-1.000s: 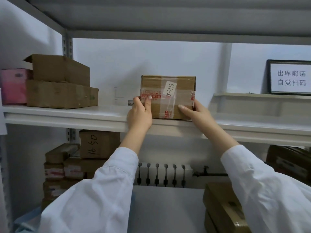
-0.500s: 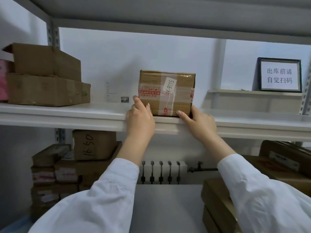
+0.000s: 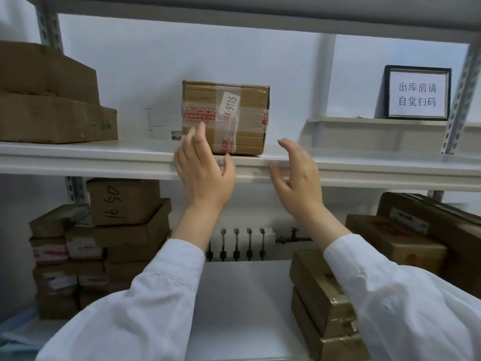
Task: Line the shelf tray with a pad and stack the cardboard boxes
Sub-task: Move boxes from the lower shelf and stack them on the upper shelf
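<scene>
A taped cardboard box with a white label reading K-9115 stands upright on the white shelf tray, near its front edge. My left hand hovers just in front of the box's lower left corner, fingers straight and spread, holding nothing. My right hand is off the box, to the right of it and in front of the shelf edge, fingers relaxed and empty. I cannot make out a pad on the shelf.
Two stacked cardboard boxes sit at the shelf's left end. A framed sign stands on a ledge at the right. Below, several boxes are piled at the left and more boxes at the right. A radiator is at the back.
Both hands held the labelled box at its lower corners; now they have let go and pulled back toward me. The box stays on the shelf.
</scene>
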Tool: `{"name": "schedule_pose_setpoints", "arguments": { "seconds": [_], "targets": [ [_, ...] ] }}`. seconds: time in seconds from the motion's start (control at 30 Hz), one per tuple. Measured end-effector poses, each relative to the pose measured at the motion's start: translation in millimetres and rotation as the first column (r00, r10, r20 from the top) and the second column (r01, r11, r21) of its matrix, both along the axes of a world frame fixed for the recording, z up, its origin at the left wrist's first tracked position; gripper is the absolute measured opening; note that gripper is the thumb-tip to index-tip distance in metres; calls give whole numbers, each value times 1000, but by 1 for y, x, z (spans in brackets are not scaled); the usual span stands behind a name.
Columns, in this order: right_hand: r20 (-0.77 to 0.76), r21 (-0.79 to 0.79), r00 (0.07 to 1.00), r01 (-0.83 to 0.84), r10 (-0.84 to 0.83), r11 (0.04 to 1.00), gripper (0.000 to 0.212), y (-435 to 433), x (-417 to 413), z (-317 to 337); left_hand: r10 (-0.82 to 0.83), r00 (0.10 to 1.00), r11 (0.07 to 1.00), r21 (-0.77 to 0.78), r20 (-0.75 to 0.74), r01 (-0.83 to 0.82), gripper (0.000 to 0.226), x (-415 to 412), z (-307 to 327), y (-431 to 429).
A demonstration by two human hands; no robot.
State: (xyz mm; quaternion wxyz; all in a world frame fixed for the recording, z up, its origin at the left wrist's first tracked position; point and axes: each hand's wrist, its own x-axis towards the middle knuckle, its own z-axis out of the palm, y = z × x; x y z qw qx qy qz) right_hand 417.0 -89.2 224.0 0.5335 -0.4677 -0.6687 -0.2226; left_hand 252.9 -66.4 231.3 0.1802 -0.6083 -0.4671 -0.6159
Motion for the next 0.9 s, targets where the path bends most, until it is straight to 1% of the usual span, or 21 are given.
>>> {"name": "schedule_pose_setpoints", "arguments": {
  "seconds": [0.07,0.1,0.17,0.23,0.33,0.4,0.5,0.7,0.77,0.83,0.9],
  "targets": [
    [25,16,999,-32,32,999,43,-3,17,-13,-43,997,998,58,65,39,61,23,-12,-6],
    [37,-4,998,-53,53,999,40,-5,25,-19,-108,989,993,63,97,103,59,35,-17,-10],
    [44,-55,995,-85,87,995,34,-9,44,-28,-262,953,965,29,153,261,56,62,-25,-20],
    [12,-127,995,-100,102,987,30,-14,65,-37,-316,929,946,-13,191,324,55,86,-31,-27],
    [-70,-283,994,-105,89,953,22,-20,95,-50,-340,910,930,-56,235,362,53,118,-42,-32],
    [-101,-396,992,-109,75,912,22,-21,109,-59,-357,894,917,-78,270,390,52,133,-50,-32],
    [-153,-516,987,-122,49,848,24,-21,131,-77,-370,870,897,-118,327,426,51,155,-65,-32],
    [-289,-688,957,-203,-7,697,33,-12,163,-108,-324,876,899,-172,357,403,49,185,-83,-32],
    [-303,-727,952,-203,-42,656,37,-7,169,-118,-308,877,898,-192,370,396,48,192,-91,-30],
    [-291,-774,950,-167,-110,611,46,-3,177,-127,-287,869,889,-225,403,398,49,200,-101,-28],
    [-255,-841,947,-116,-198,528,57,0,184,-137,-261,851,860,-290,457,419,49,208,-114,-24]
  ]
}}
